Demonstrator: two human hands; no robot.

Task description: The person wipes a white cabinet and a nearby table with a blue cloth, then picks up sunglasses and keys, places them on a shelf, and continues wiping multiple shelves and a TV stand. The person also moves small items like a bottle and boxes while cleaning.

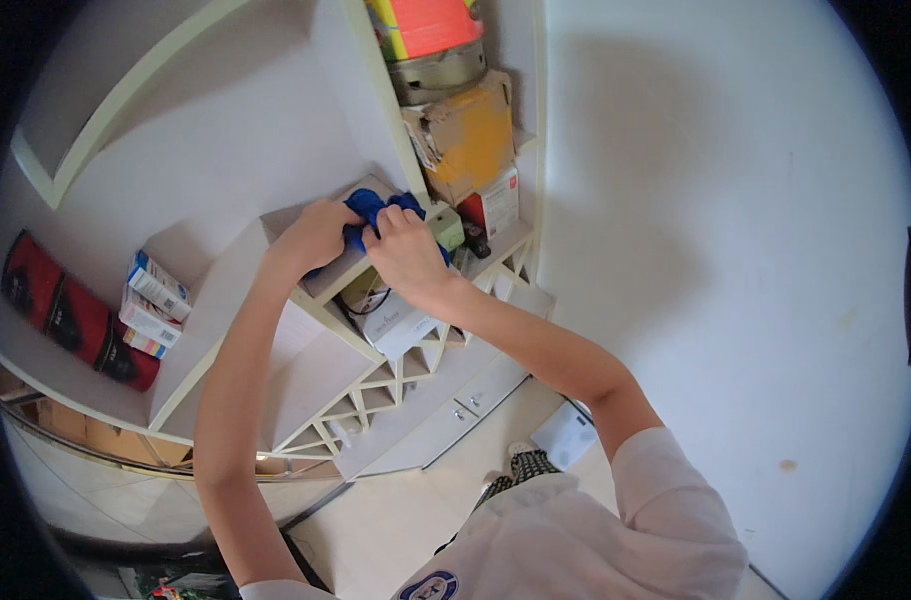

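A blue cloth (365, 204) is bunched up over a shelf board (337, 274) of a white cabinet. My left hand (319, 234) pinches its left side with the fingertips. On the right side, my right hand (410, 253) has its curled fingers on the same cloth, with the back of the hand towards me. Part of the cloth is hidden behind the fingers. Just right of the cloth sits a small light green box (446, 227). Under this shelf, a white box (399, 326) with writing and a dark cable stands in a compartment.
To the right, shelves hold a worn cardboard box (466, 139), a metal tin (444, 73) and a white and red box (500, 201). Small cartons (155, 296) stand beside a red and black package (72, 315). Below runs a lattice rack (376, 397). A flat white device (565, 433) lies near my feet.
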